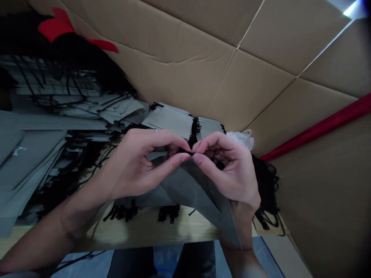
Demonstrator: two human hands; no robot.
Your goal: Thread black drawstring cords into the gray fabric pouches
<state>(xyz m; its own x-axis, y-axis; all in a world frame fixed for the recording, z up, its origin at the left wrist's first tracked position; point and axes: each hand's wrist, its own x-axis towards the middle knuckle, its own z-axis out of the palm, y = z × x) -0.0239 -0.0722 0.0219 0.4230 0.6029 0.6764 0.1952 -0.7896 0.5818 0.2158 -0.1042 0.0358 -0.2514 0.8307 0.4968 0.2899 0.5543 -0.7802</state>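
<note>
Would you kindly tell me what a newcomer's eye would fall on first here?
At the centre, the left hand and right hand pinch a black cord over a folded grey sheet. At left lie stacks of grey sheets, and a red strip crosses the cardboard wall at right.

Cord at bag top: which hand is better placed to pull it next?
Left, probably. Left hand and right hand both pinch the cord, but the bag lies against the right wrist; left is freer.
</note>
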